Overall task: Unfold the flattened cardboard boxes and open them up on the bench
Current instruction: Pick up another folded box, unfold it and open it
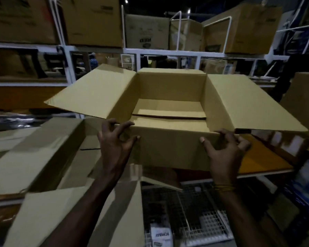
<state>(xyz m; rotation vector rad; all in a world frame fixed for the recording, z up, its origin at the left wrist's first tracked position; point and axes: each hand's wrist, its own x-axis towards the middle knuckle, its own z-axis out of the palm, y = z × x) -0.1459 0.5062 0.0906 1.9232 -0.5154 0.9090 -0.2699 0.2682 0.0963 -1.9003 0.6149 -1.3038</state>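
Above the worktop (257, 157), both hands, left (114, 141) and right (227, 147), grip the near rim of one opened cardboard box (168, 97), side flaps spread, bottom folded shut. Flattened boxes (43, 157) at left apparently remain.

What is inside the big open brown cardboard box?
Nothing: the big open brown cardboard box shows only its folded bottom flaps. The near wall hides the floor's closest strip.
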